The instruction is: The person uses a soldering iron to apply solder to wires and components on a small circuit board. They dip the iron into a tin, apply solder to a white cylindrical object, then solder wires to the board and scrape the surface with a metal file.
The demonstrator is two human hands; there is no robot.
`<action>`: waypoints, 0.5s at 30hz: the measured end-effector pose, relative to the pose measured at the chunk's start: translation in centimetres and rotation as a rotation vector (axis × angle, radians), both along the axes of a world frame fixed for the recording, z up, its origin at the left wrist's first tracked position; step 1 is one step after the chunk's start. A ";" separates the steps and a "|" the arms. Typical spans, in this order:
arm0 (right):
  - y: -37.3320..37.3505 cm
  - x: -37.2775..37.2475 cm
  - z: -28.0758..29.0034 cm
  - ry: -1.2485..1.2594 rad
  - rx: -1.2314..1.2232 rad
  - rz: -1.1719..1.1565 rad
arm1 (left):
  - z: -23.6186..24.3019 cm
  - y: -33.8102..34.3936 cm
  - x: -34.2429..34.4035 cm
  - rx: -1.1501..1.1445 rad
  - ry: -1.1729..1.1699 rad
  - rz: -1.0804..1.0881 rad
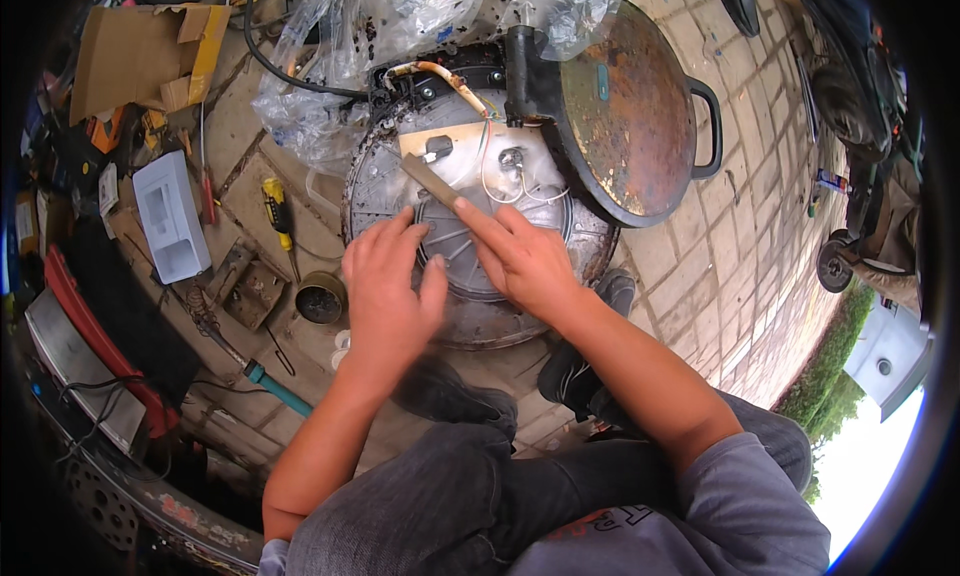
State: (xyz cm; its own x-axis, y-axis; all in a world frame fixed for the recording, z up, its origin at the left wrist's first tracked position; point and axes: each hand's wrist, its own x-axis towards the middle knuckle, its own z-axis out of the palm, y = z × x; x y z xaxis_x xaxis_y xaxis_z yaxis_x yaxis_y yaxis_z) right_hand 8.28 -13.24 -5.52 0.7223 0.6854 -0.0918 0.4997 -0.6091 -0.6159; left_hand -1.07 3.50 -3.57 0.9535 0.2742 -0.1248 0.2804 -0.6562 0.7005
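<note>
Between my knees lies the round metal base of an electric griddle, its underside exposed with wires showing. My right hand grips a flat, brownish, file-like strip, with the index finger laid along its near end. The strip's far end reaches over the pale insulation sheet, close to a small white wire connector. My left hand is over the base's left side, slightly blurred, thumb apart from the fingers and nothing visible in it. A white-sleeved cable runs in at the hinge.
The griddle's rusty round lid with a black handle is at the right. To the left are a yellow-black screwdriver, a soldering iron, a small round tin, and a grey plastic tray. Clear plastic bags lie beyond.
</note>
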 end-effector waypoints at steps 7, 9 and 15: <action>0.2 0.5 -0.5 -0.021 -0.019 0.031 | -0.3 0.2 0.4 0.031 -0.048 0.006; -0.2 0.2 -0.3 -0.001 -0.031 0.027 | 0.0 0.2 0.6 0.029 -0.052 0.005; 1.4 0.5 -1.0 -0.067 -0.043 0.032 | 0.0 0.0 0.5 0.039 -0.040 -0.008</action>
State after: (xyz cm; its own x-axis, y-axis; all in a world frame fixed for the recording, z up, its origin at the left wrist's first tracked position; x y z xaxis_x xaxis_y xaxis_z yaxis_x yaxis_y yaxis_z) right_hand 8.79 -11.88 -6.56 0.7058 0.7045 -0.0740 0.5581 -0.6174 -0.5544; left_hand -0.61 3.48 -3.59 0.9596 0.2708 -0.0762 0.2478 -0.6854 0.6847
